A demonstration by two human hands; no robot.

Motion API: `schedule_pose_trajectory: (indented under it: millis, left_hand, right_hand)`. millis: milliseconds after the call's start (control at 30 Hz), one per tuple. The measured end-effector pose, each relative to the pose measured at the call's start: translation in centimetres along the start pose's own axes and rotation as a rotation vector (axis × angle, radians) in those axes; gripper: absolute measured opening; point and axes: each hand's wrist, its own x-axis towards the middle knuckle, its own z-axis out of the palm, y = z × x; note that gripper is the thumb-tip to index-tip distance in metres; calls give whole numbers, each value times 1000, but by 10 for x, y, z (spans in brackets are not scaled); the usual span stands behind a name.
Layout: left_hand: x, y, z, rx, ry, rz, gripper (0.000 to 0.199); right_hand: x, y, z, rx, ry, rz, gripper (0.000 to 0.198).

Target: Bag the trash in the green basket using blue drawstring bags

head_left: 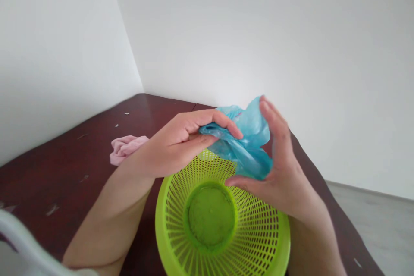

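A thin, crumpled blue plastic bag (250,138) hangs above the far rim of a green slatted plastic basket (163,224). My left hand (190,138) pinches a folded edge of the bag between thumb and fingers. On the other side, my right hand (278,164) is spread wide, thumb and fingers apart around the bag's right part. Its fingertips are at the bag's edge, though whether they press on it is hard to see. Looking down into the basket, I see its bare round bottom with dark marks.
A bunched pink cloth (127,148) lies on the dark red table (80,168), left of my left forearm. Small white scraps are scattered there. A white curved object (26,246) sits at the lower left corner. White walls stand behind, and pale floor shows at right.
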Motion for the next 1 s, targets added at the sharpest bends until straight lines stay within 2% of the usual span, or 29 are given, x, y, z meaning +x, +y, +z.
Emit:
schedule_pose_trajectory:
  millis: [67, 100, 233, 300, 433, 500, 633, 700, 833, 933, 1000]
  left_hand:
    - [-2, 0, 5, -141, 44, 0, 22]
    - [-2, -1, 7, -199, 73, -8, 28]
    - [1, -6, 10, -329, 226, -17, 45]
    - [6, -6, 8, -402, 330, 13, 45]
    - [16, 1, -4, -587, 526, 61, 46]
    - [19, 3, -13, -621, 586, 79, 51]
    - [20, 0, -32, -589, 555, 69, 73]
    - [20, -3, -38, -544, 579, 99, 80]
    - [20, -10, -43, -421, 713, 185, 75]
    - [20, -12, -45, -406, 761, 249, 63]
    - [20, -13, -48, -423, 773, 283, 58]
  right_hand:
    - [0, 5, 4, -39, -78, 48, 125]
    - [1, 8, 6, -41, -107, 63, 113]
    - [3, 16, 7, -2, -164, 95, 41]
    - [5, 19, 4, 4, -153, 125, 20]
    - [9, 30, -1, -66, -83, 208, 14]
    - [9, 38, -2, -108, -53, 240, 20]
    - [7, 49, -6, -233, -4, 330, 26]
    - [6, 51, -12, -304, 31, 379, 31]
    - [-2, 63, -33, -375, 72, 474, 37]
    - [-18, 92, -50, -471, -22, 614, 34]
    - [-41, 118, -56, -577, -184, 787, 26]
